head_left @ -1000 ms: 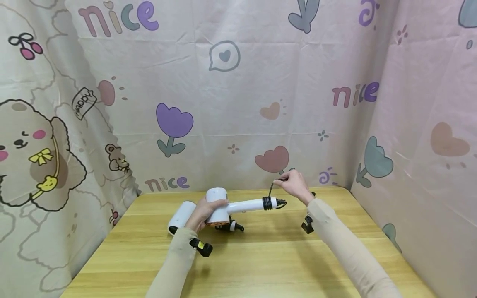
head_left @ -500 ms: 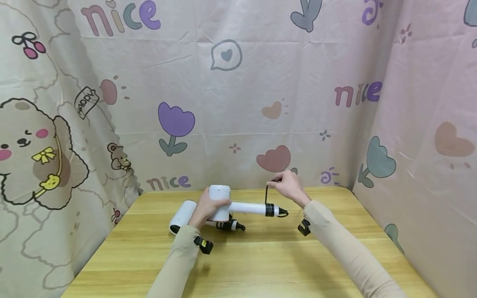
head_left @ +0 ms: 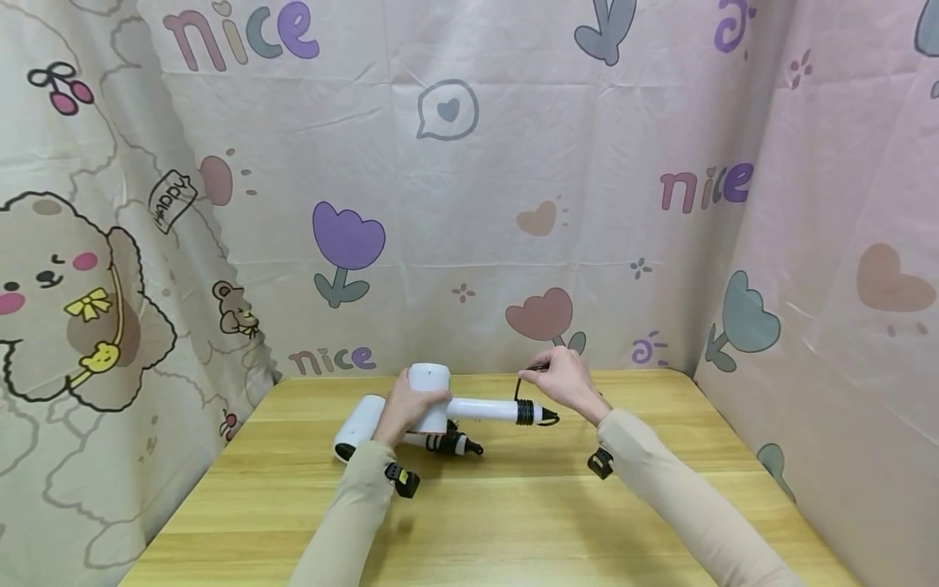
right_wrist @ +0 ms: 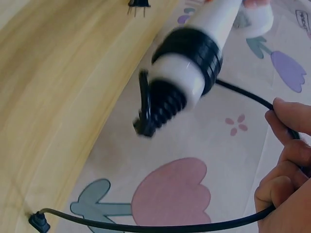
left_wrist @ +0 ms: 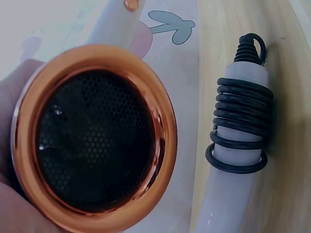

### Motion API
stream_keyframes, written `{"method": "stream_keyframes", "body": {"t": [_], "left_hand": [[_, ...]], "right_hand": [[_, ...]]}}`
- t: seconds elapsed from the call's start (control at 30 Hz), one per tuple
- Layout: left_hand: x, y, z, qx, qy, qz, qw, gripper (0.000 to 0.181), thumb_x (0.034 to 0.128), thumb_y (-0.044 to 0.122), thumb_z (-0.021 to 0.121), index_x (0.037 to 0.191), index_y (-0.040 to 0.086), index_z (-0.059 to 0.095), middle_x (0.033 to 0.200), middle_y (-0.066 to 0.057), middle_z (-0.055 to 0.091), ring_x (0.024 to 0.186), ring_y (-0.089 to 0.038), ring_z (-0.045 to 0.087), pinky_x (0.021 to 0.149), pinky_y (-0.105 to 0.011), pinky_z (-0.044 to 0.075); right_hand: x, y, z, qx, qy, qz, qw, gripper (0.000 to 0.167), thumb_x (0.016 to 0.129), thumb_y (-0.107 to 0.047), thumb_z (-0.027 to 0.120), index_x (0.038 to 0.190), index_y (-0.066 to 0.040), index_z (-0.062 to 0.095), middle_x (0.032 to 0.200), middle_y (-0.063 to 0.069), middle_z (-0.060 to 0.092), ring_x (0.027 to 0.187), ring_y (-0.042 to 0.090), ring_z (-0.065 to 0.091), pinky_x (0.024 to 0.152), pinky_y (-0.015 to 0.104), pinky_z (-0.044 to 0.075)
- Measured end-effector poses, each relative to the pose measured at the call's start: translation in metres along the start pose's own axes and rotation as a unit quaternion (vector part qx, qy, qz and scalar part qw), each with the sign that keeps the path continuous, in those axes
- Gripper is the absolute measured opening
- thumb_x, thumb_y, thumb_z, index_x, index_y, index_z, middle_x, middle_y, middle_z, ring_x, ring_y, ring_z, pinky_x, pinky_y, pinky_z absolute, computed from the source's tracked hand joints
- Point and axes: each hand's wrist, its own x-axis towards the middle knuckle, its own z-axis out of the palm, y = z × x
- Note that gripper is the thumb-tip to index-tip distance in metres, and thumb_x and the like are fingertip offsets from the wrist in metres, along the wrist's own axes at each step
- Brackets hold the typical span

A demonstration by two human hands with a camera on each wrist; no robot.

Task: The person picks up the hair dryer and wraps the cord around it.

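Note:
A white hair dryer (head_left: 429,390) is held up above the table, its head gripped by my left hand (head_left: 398,409). In the left wrist view its copper ring (left_wrist: 166,127) surrounds a dark mesh. Black cord (head_left: 525,412) circles the end of its handle in several turns. My right hand (head_left: 568,381) pinches the free stretch of that cord (right_wrist: 245,92) just above the handle. From the right palm the cord runs on to a plug (right_wrist: 40,222) at the table. Behind my left hand lies a second white hair dryer (head_left: 359,424), with cord (left_wrist: 243,109) wound on its handle.
Both dryers are over the back half of a wooden table (head_left: 513,522). A printed curtain (head_left: 447,204) hangs behind it and along both sides. At the top of the right wrist view, another plug (right_wrist: 139,3) with prongs shows on the tabletop.
My right hand has moved left, then lower, bringing the pinched cord nearer the handle. The held dryer's handle has tilted from slightly upward to about level. The second dryer has stayed put.

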Motion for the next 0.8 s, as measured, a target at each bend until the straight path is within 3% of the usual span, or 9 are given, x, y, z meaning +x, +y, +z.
{"method": "stream_keyframes", "body": {"t": [0.33, 0.5, 0.67, 0.8], "left_hand": [[-0.003, 0.003, 0.003, 0.026, 0.082, -0.012, 0.9962, 0.091, 0.0682, 0.043, 0.082, 0.137, 0.001, 0.039, 0.11, -0.022, 0.059, 0.09, -0.034, 0.063, 0.063, -0.035, 0.059], [-0.001, 0.002, 0.007, 0.004, 0.117, -0.001, 0.9931, 0.091, 0.0694, 0.044, 0.082, 0.139, 0.004, 0.039, 0.109, -0.02, 0.06, 0.092, -0.034, 0.063, 0.062, -0.034, 0.058], [-0.001, 0.001, 0.01, 0.0, 0.153, -0.001, 0.9882, 0.09, 0.0698, 0.046, 0.081, 0.138, 0.005, 0.041, 0.109, -0.018, 0.061, 0.094, -0.032, 0.061, 0.069, -0.034, 0.056], [-0.001, 0.001, 0.009, -0.056, 0.152, -0.014, 0.9867, 0.089, 0.0702, 0.042, 0.082, 0.141, 0.007, 0.04, 0.114, -0.016, 0.058, 0.098, -0.031, 0.06, 0.073, -0.036, 0.058]], "right_hand": [[-0.017, -0.004, 0.01, 0.017, 0.028, -0.018, 0.9993, 0.013, 0.087, -0.028, 0.073, 0.085, -0.017, 0.08, 0.075, -0.005, 0.073, 0.055, 0.006, 0.057, 0.05, 0.024, 0.045], [-0.024, 0.0, 0.014, 0.001, 0.032, -0.037, 0.9988, 0.016, 0.091, -0.024, 0.069, 0.093, -0.013, 0.079, 0.071, -0.003, 0.07, 0.05, 0.008, 0.046, 0.047, 0.023, 0.035], [-0.027, 0.004, 0.02, -0.022, 0.034, -0.068, 0.9968, 0.017, 0.093, -0.021, 0.066, 0.097, -0.012, 0.079, 0.07, -0.001, 0.066, 0.053, 0.007, 0.044, 0.049, 0.022, 0.034], [-0.03, 0.006, 0.024, -0.002, 0.042, -0.081, 0.9958, 0.017, 0.092, -0.018, 0.065, 0.1, -0.011, 0.079, 0.073, 0.0, 0.067, 0.055, 0.006, 0.044, 0.051, 0.021, 0.035]]}}
